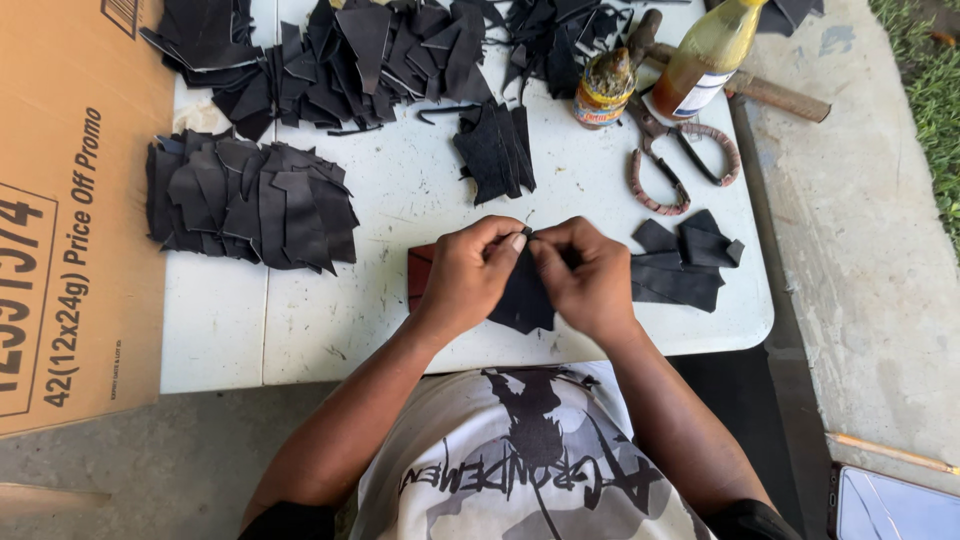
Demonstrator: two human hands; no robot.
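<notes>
My left hand [472, 270] and my right hand [590, 275] meet over the near edge of the white table [330, 330]. Both pinch the top edge of one black leather piece [524, 298], which hangs down between them. A dark red block [420, 272] lies on the table just behind my left hand, mostly hidden by it. Cut black leather pieces lie close by: a small stack [680, 265] right of my right hand and another small stack [495, 150] beyond my hands.
A larger pile of black pieces [250, 205] lies at the left, and a bigger heap [340, 60] along the far edge. Scissors with wrapped handles [680, 160], a jar [603, 90], a bottle of amber liquid [705, 55] and a hammer handle [780, 95] sit far right. Flat cardboard [70, 200] lies left.
</notes>
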